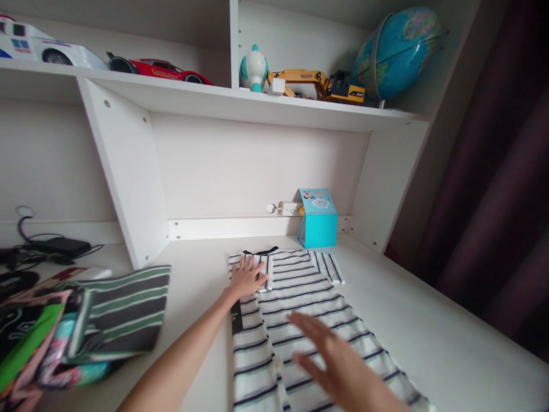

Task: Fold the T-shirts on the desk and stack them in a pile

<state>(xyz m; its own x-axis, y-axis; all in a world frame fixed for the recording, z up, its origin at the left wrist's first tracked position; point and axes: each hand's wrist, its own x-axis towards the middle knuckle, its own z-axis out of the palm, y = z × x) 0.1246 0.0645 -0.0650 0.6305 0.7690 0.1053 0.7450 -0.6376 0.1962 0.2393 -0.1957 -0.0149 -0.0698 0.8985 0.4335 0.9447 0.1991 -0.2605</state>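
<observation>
A white shirt with dark stripes (309,306) lies on the desk, its left side folded inward and the sleeve laid over near the collar. My left hand (247,278) rests flat on that folded sleeve, fingers spread. Over the middle of the shirt is my right hand (328,355), fingers apart and slightly blurred, with nothing in it. Whether it touches the cloth I cannot tell. The shirt's other short sleeve (329,267) points to the right, and its lower end runs out of view.
Folded clothes (122,315) are piled at the left, by a black power adapter (66,246) and cables. A blue desk calendar (321,229) stands behind the shirt near a power strip (290,209). Above, a shelf (257,106) carries toy vehicles and a globe (401,51).
</observation>
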